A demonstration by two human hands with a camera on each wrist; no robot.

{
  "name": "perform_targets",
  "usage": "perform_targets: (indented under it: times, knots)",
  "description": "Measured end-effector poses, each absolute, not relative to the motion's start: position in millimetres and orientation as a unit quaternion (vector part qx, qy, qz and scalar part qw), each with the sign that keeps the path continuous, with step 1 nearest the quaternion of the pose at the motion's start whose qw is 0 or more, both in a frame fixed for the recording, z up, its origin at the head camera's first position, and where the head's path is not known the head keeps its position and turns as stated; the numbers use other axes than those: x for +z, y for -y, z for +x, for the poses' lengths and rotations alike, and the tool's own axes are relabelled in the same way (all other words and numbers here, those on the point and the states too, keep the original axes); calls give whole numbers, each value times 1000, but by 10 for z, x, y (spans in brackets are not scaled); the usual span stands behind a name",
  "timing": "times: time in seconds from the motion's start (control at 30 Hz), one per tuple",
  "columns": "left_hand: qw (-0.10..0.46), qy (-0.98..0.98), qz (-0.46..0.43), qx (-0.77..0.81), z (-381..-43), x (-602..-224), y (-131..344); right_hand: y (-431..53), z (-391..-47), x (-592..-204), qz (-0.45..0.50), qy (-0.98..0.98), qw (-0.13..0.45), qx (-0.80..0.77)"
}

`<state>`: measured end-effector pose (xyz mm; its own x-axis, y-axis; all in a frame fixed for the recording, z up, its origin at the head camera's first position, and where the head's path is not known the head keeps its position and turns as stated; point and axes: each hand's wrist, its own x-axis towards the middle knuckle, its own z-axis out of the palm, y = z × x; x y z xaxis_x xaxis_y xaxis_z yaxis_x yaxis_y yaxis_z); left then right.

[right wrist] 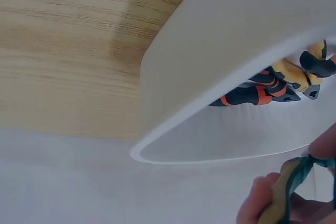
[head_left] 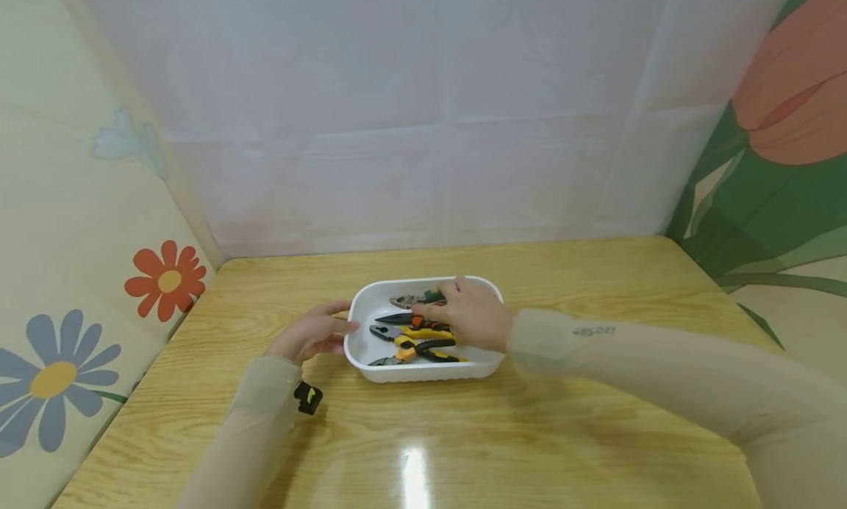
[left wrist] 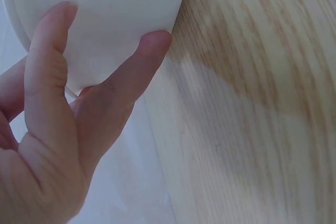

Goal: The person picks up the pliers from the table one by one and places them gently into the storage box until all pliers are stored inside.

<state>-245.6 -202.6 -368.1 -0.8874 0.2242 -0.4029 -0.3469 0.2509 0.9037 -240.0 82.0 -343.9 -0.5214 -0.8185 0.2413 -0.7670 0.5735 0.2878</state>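
Note:
A white plastic tray point(head_left: 426, 374) stands on the table with several pliers in it. My left hand point(head_left: 311, 332) grips the tray's left end; in the left wrist view its fingers point(left wrist: 50, 51) lie against the white wall. Over the tray's right part, my right hand point(head_left: 478, 314) holds pliers with green-and-yellow handles point(right wrist: 295, 179), their metal head point(head_left: 405, 301) pointing left near the back wall. In front of them lie long-nose pliers point(head_left: 395, 319) with black-and-red handles. Yellow-and-black pliers point(head_left: 405, 346) lie crossed nearer the front wall. The right hand hides some handle ends.
The tray rests on a wood-grain table point(head_left: 423, 428). A white cloth backdrop point(head_left: 430, 126) hangs behind the table's back edge, with flower-printed cloths on both sides. A small black device point(head_left: 308, 397) sits at the left wrist.

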Motion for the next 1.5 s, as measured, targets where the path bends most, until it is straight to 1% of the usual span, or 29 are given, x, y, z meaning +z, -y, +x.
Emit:
perform_targets:
  times: [0.1,0.37,0.47,0.63,0.77,0.9,1.1,1.2,1.27,1.5]
  knots:
    - [234,-755,-38,611,-2465,-3681,2025,-803,-2410,-3420,459,871,158,-77]
    - [229,-756,-37,612,-2467,-3676,2013,-759,-2483,-3420,479,864,130,-86]
    - [228,-759,-35,608,-2461,-3675,2010,-738,-2520,-3450,483,866,102,-77]
    - [230,-762,-34,604,-2456,-3678,2012,-683,-2576,-3483,460,883,41,-84]
    - [231,-762,-35,604,-2456,-3681,2015,-636,-2590,-3452,448,889,13,-91]
    - [229,-761,-37,606,-2455,-3684,2021,-611,-2627,-3470,451,888,6,-91]
    - [231,-759,-37,608,-2451,-3679,2025,-614,-2703,-3573,482,868,28,-114]
    - [230,-759,-35,608,-2452,-3670,2027,-624,-2724,-3592,484,866,23,-119]
    - [230,-759,-34,608,-2453,-3665,2028,-621,-2728,-3590,477,871,4,-117]
    - [232,-758,-32,608,-2456,-3677,2032,-568,-2723,-3635,414,898,-92,-115]
